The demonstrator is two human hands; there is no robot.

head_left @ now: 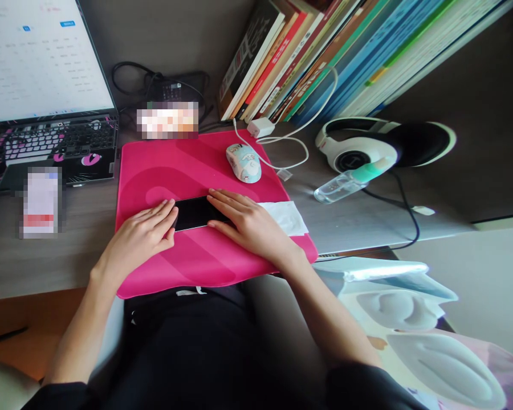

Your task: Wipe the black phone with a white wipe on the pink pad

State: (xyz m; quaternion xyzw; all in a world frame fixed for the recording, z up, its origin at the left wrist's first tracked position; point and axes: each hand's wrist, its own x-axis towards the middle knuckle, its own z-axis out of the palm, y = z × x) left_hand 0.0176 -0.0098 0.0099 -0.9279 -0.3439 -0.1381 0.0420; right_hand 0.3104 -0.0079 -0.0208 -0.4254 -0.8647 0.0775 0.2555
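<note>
A black smartphone lies sideways on the pink desk mat, its dark glossy face up. My left hand closes around the phone's left end, fingers at the far edge and thumb near the close edge. Over the right end, my right hand spans the phone between straight fingers and thumb, hiding that end. A white wipe or tissue packet lies flat beside my right hand, partly under the wrist. Farther back on the mat sits a patterned computer mouse.
An open laptop stands at left, with a blurred item before it. Behind the mat are a white charger with cable and a row of books. Headphones and a clear spray bottle occupy the right side.
</note>
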